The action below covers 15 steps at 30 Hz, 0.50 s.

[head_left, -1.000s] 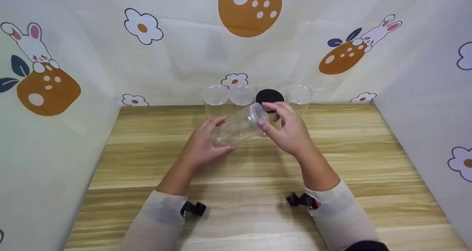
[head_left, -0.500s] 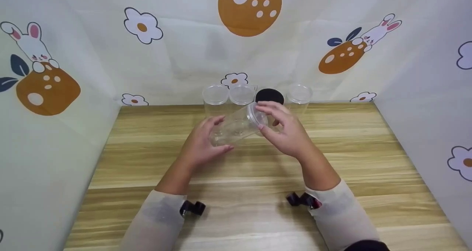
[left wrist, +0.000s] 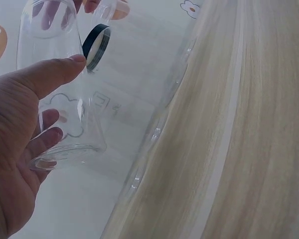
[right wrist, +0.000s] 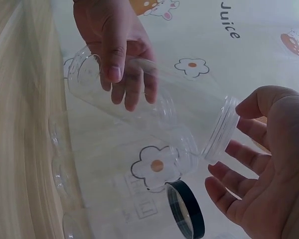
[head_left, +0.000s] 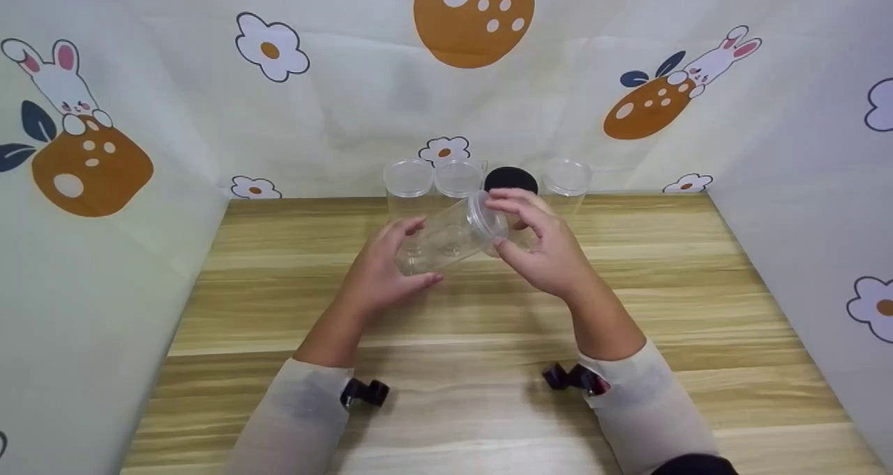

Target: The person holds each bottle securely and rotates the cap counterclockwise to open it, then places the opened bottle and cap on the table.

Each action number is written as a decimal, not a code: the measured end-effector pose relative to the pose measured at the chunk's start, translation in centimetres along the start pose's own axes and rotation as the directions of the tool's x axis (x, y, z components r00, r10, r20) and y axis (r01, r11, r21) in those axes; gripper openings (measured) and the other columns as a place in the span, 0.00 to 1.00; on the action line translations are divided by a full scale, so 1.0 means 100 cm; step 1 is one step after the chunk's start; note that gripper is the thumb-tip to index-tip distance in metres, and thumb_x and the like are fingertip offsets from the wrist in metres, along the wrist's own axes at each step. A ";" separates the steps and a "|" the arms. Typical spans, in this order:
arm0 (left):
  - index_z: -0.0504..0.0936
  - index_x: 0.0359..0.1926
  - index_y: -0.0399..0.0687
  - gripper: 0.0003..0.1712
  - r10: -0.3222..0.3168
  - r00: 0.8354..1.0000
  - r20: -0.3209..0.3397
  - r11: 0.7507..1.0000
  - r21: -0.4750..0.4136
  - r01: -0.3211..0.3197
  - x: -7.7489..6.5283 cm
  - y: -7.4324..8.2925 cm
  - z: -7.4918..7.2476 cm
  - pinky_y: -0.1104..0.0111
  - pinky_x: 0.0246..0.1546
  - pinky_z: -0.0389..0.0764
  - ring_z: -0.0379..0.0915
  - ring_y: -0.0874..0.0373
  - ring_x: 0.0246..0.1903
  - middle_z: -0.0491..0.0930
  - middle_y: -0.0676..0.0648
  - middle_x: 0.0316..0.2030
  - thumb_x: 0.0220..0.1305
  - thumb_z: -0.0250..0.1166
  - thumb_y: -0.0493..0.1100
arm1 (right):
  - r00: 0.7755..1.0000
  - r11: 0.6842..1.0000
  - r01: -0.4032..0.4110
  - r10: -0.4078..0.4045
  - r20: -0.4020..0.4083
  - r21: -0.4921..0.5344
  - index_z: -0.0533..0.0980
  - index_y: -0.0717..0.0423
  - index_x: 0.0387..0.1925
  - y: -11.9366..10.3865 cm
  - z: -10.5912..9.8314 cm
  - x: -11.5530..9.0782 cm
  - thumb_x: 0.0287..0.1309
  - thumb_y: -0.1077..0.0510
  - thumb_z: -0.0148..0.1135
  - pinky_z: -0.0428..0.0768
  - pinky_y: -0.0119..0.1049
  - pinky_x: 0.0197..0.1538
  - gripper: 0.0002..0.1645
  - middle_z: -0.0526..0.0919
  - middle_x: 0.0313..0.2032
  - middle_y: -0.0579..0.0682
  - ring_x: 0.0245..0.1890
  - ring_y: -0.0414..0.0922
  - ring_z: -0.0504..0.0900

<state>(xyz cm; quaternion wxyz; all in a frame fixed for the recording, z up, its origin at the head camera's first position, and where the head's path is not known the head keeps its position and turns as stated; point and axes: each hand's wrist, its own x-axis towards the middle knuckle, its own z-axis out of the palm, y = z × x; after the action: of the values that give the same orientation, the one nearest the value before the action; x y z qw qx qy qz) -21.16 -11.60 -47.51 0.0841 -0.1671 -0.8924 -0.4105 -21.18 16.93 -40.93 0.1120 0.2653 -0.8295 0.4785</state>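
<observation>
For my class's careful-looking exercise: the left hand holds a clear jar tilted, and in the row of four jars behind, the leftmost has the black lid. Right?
Not quite: in the head view, the black lid sits third from the left, not on the leftmost jar. The left hand does hold a tilted clear jar before the row of four.

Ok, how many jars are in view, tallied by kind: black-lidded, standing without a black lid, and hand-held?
Black-lidded clear jar: 1
Standing clear jars without a black lid: 3
Tilted, hand-held clear jar: 1
Total: 5
</observation>
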 end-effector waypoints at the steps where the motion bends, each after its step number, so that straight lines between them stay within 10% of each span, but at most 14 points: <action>1: 0.73 0.75 0.57 0.54 0.001 1.000 0.002 1.000 0.002 -0.001 0.000 0.000 0.000 0.46 0.76 0.71 0.73 0.48 0.70 0.80 0.50 0.66 0.48 0.87 0.56 | 1.000 1.000 -0.012 0.012 -0.012 -0.005 0.82 0.46 0.65 0.000 0.000 0.000 0.63 0.58 0.72 0.82 0.49 0.59 0.28 0.79 0.70 0.44 0.67 0.44 0.77; 15: 0.73 0.75 0.57 0.54 0.029 1.000 0.008 1.000 0.003 -0.029 0.000 0.002 0.002 0.47 0.76 0.72 0.74 0.48 0.70 0.80 0.48 0.67 0.48 0.87 0.57 | 0.981 0.976 -0.194 0.192 -0.033 -0.096 0.77 0.47 0.72 -0.002 0.001 0.003 0.64 0.41 0.75 0.79 0.41 0.46 0.38 0.80 0.65 0.48 0.49 0.47 0.80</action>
<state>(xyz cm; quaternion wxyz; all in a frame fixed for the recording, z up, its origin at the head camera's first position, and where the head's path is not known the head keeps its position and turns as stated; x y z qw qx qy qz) -21.07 -11.38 -47.50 0.0870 -0.1817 -0.8907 -0.4074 -21.28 16.64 -40.72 0.0875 0.1720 -0.8726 0.4486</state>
